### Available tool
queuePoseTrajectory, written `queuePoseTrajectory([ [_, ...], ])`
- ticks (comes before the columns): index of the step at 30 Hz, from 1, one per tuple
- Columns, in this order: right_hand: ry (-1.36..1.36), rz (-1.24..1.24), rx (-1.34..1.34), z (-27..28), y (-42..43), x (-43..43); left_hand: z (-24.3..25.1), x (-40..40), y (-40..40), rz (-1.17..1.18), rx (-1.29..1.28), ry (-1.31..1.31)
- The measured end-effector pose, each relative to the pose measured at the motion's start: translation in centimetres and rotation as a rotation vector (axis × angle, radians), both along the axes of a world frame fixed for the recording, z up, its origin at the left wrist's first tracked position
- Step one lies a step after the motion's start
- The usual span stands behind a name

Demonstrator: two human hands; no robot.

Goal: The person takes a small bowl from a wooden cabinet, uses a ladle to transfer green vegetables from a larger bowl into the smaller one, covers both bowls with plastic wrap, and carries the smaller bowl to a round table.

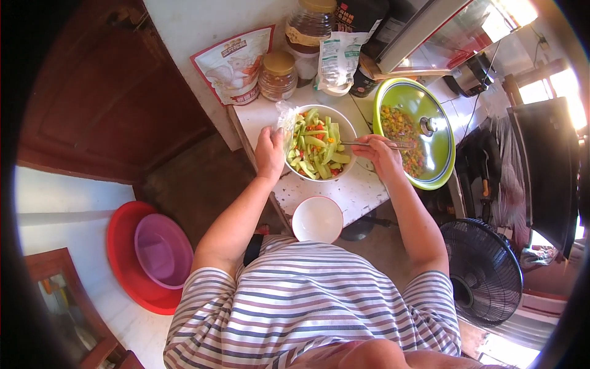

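Note:
A white bowl [349,121] on the counter holds cut green vegetable strips [317,140] with red and orange pieces among them. My left hand [271,152] grips a clear plastic bag [286,121] at the bowl's left rim. From the right, my right hand [380,154] holds metal chopsticks [358,143], their tips at the strips; part of them is behind my fingers. Near the counter's front edge stands an empty white bowl with a red rim [317,219]. A green basin [378,99] under a glass lid [426,152] holds a chopped mix, right beside my right hand.
Along the wall stand a printed food pouch [235,69], a jar with a gold lid [278,74], a larger jar [309,27] and an opened white packet [340,60]. A black fan [484,272] is at the right, red [120,258] and purple [163,249] basins at the left.

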State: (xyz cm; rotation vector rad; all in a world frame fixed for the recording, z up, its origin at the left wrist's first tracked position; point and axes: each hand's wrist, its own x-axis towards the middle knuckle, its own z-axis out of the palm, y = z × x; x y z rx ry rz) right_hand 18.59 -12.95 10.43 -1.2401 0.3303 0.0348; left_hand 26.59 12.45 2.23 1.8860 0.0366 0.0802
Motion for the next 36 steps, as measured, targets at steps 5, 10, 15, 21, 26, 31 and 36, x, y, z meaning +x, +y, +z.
queuePoseTrajectory([
  [5,-0.075,-0.047,-0.105,-0.4,0.8,-1.1,-0.4,0.0,0.2,0.007,0.002,-0.031],
  [10,-0.074,0.038,-0.445,1.2,2.4,-1.3,0.0,0.2,0.0,-0.014,0.026,-0.003],
  [15,-0.482,0.368,-1.414,5.7,5.2,-2.0,-0.3,0.2,0.2,-0.001,0.036,-0.03],
  [21,-0.554,0.36,-1.545,6.9,6.3,-1.7,-0.4,0.2,0.1,-0.001,0.054,-0.073],
  [26,-0.712,0.468,-1.672,5.1,6.2,0.6,0.2,0.0,0.1,-0.017,0.048,-0.054],
  [31,-0.881,0.694,-1.703,3.6,5.1,2.3,-0.3,0.1,0.0,-0.002,0.066,-0.045],
  [36,-0.304,0.477,-0.956,4.3,3.5,5.2,-0.5,0.0,0.2,0.025,0.046,-0.057],
])
